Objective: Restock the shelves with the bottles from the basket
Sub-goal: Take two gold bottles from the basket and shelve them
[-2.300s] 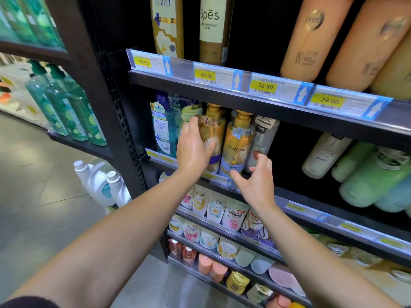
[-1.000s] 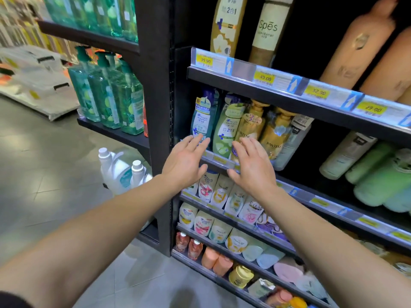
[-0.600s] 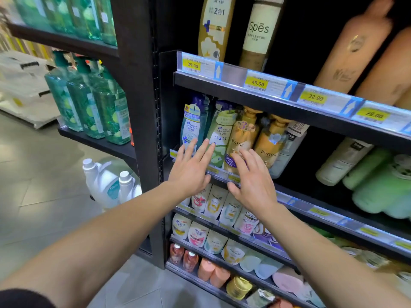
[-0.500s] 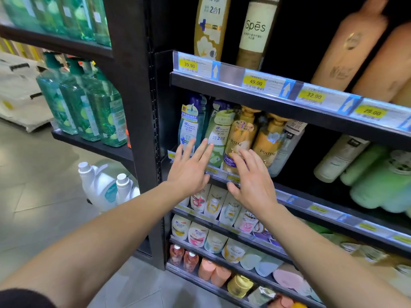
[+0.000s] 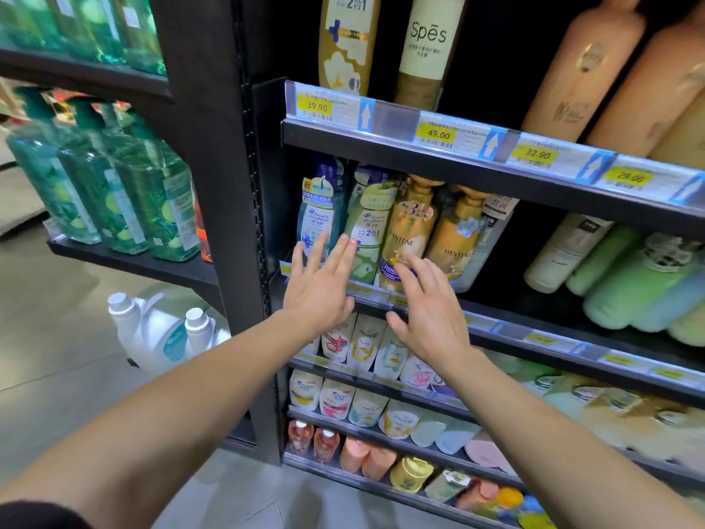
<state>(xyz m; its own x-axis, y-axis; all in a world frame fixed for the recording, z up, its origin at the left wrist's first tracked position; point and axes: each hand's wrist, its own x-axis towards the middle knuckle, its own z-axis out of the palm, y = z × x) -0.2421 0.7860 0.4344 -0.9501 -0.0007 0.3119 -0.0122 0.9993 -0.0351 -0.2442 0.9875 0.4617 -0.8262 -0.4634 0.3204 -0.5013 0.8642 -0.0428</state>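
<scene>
Head view: fingers [image 5: 331, 253] of left hand [image 5: 318, 290] straight and spread, tips over foot of blue bottle [image 5: 318, 215] and green bottle [image 5: 368, 231]; fingers of right hand [image 5: 429, 313] likewise splayed, holding nothing, below gold pump bottle [image 5: 410, 231]. All bottles upright on middle shelf [image 5: 534, 334], just beyond fingertips, long axes vertical. Left nearer the blue, right nearer the gold. No basket visible.

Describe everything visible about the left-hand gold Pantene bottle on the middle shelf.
The gold Pantene bottle looks like glossy plastic, with a gold pump top and a purple band low on its label. It stands upright at the shelf front, between a pale green bottle and a second gold bottle. The right hand, fingers straight, covers its lower label; whether they touch cannot be told.
</scene>
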